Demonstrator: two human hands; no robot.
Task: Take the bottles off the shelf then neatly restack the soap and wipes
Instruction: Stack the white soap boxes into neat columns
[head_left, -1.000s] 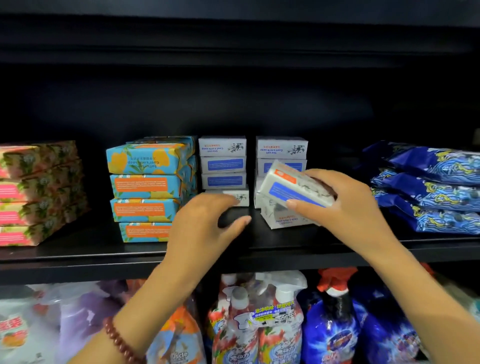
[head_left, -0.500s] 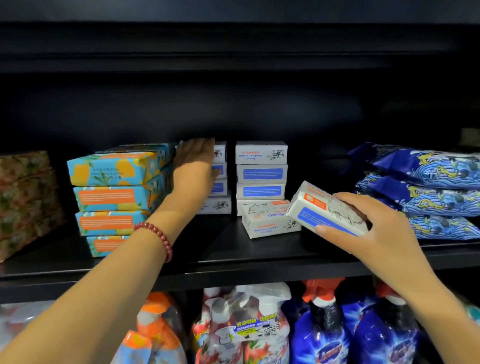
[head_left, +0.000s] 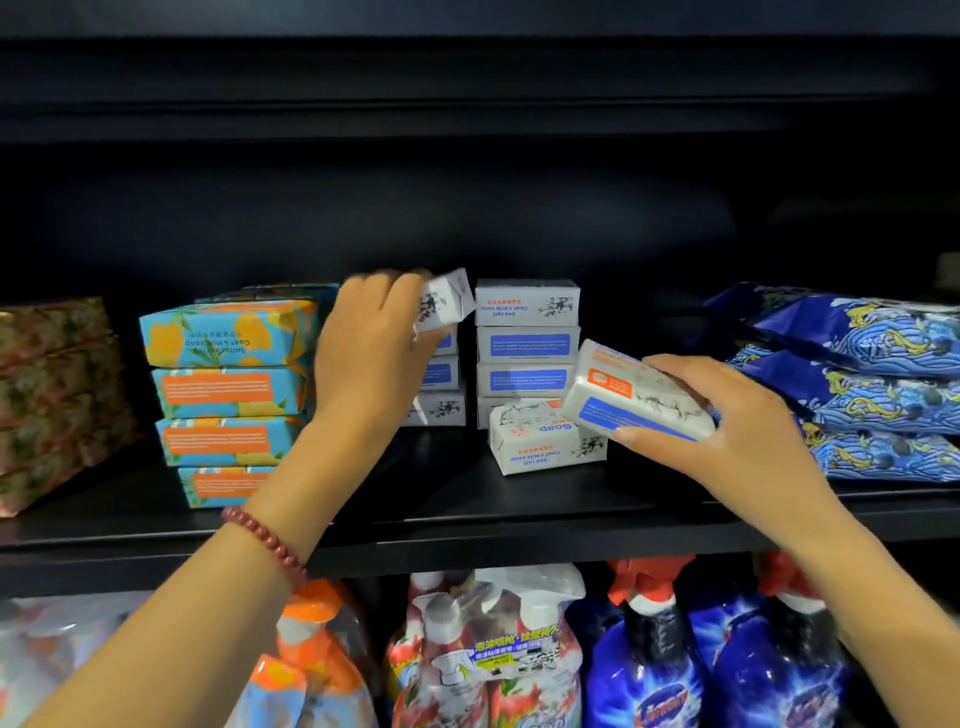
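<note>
Two stacks of white soap boxes stand mid-shelf. My left hand grips the top box of the left white stack and tilts it up off the pile. The right white stack stands squarely. In front of it lies a loose white soap box on the shelf. My right hand holds another white soap box tilted in the air, just right of the loose one. Blue wipes packs are piled at the right.
Blue-and-orange soap boxes are stacked left of my left hand, with floral-wrapped boxes at the far left. The black shelf board runs across. Spray bottles and refill bags fill the shelf below.
My left hand went from the shelf front up to the left white stack and has tipped its top box up. My right hand carried its box rightward and down.
</note>
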